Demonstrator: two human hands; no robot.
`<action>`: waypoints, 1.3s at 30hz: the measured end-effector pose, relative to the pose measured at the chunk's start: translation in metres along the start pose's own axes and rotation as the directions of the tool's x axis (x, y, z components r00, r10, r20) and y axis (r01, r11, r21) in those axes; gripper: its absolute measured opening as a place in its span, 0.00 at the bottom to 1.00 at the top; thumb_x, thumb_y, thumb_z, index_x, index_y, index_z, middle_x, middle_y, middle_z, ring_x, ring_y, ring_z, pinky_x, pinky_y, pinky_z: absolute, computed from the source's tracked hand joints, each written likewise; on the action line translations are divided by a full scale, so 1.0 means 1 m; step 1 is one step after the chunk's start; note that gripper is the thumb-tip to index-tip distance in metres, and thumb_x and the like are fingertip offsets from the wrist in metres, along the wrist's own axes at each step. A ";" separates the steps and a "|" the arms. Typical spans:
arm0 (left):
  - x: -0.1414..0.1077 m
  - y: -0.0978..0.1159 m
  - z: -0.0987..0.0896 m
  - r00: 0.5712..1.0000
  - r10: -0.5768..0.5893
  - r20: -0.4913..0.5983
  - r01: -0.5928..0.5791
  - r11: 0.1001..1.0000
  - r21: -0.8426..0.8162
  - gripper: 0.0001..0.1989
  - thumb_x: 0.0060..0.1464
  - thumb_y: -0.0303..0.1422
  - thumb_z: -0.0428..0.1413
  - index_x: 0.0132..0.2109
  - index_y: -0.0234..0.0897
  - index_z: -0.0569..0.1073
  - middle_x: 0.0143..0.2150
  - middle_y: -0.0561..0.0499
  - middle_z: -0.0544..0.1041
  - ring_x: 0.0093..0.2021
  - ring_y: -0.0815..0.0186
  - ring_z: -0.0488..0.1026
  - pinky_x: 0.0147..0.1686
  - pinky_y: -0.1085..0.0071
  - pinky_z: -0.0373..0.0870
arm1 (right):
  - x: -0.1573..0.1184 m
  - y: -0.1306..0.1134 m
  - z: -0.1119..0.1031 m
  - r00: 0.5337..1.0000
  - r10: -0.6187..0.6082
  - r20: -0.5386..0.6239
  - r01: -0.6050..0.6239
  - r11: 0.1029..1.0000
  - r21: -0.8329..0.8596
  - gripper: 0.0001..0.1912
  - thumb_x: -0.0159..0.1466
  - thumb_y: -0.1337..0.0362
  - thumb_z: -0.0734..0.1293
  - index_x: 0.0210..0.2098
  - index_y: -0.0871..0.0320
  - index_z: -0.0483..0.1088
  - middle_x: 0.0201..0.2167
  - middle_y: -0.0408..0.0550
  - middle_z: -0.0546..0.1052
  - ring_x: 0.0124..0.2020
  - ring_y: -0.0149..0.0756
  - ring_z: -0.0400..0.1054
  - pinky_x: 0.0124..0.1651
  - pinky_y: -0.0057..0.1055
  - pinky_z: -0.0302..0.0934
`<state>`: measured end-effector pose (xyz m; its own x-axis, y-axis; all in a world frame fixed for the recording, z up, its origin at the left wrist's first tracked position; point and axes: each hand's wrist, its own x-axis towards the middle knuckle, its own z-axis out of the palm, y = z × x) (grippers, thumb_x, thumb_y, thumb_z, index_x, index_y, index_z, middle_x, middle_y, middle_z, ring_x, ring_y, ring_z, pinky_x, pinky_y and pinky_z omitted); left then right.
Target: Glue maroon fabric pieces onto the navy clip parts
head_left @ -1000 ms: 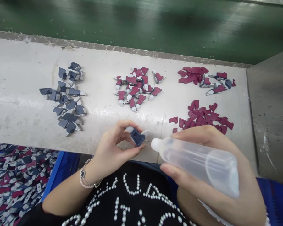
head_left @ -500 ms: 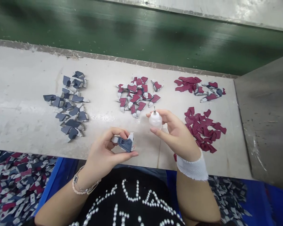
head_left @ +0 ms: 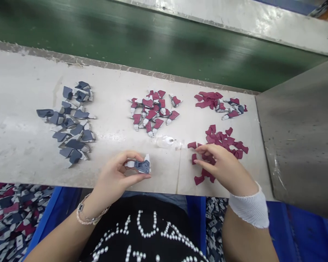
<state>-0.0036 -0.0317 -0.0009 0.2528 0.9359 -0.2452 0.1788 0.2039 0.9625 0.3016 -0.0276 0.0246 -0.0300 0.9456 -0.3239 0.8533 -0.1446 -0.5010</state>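
The clear bottle (head_left: 164, 142) was on the pale table (head_left: 112, 145), its nozzle pointing right. Nearer the person than the bottle and a little to its left, the left hand (head_left: 117, 173) held a blue-grey and white part (head_left: 142, 166), pinched between the thumb and the fingers. The part sat at the fingertips, hollow blue-grey face up, one white end toward the palm and another sticking out past the fingers.

To the right of the bottle and nearer the person, the right hand (head_left: 221, 163) hovered at or on the loose maroon pieces (head_left: 218, 138), thumb and forefinger parted by a narrow gap. Whether its fingertips touched a piece could not be told. The held part was well apart from this hand, on the far side of bare table.

Just beyond the bottle lay a cluster of maroon-faced parts (head_left: 151, 114); well to its left was a pile of blue-grey parts (head_left: 75, 145). Beyond it to the right lay a stack of maroon pieces (head_left: 207, 99), beside a few assembled parts (head_left: 232, 113).
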 end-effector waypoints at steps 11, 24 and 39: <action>-0.002 -0.006 0.016 0.996 0.092 -0.009 -0.092 0.996 0.006 0.13 0.49 0.28 0.68 0.40 0.40 0.74 0.40 0.51 0.76 0.40 0.66 0.77 0.35 0.73 0.81 | 0.008 -0.014 0.035 0.995 -0.094 0.042 0.090 0.993 0.080 0.11 0.62 0.74 0.65 0.42 0.58 0.76 0.37 0.50 0.82 0.39 0.42 0.78 0.45 0.40 0.71; 0.003 -0.018 0.033 0.977 0.203 -0.064 -0.204 0.979 -0.009 0.12 0.51 0.28 0.67 0.42 0.41 0.74 0.44 0.50 0.76 0.44 0.65 0.78 0.41 0.69 0.79 | -0.020 -0.055 0.022 0.973 -0.229 0.040 0.181 0.855 0.486 0.05 0.67 0.65 0.69 0.42 0.51 0.76 0.35 0.41 0.82 0.36 0.35 0.77 0.42 0.32 0.69; 0.001 -0.022 0.035 0.860 0.502 -0.090 -0.477 0.855 0.206 0.13 0.51 0.23 0.65 0.42 0.39 0.73 0.42 0.50 0.74 0.43 0.66 0.76 0.42 0.67 0.76 | -0.012 -0.069 0.039 0.980 -0.160 0.119 0.021 0.679 0.734 0.02 0.64 0.64 0.73 0.36 0.51 0.80 0.34 0.40 0.84 0.36 0.32 0.77 0.40 0.27 0.69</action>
<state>0.0262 -0.0450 -0.0267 0.2215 0.9333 0.2825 0.2276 -0.3312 0.9157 0.2224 -0.0401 0.0315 -0.2280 0.9149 -0.3331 0.1967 -0.2917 -0.9361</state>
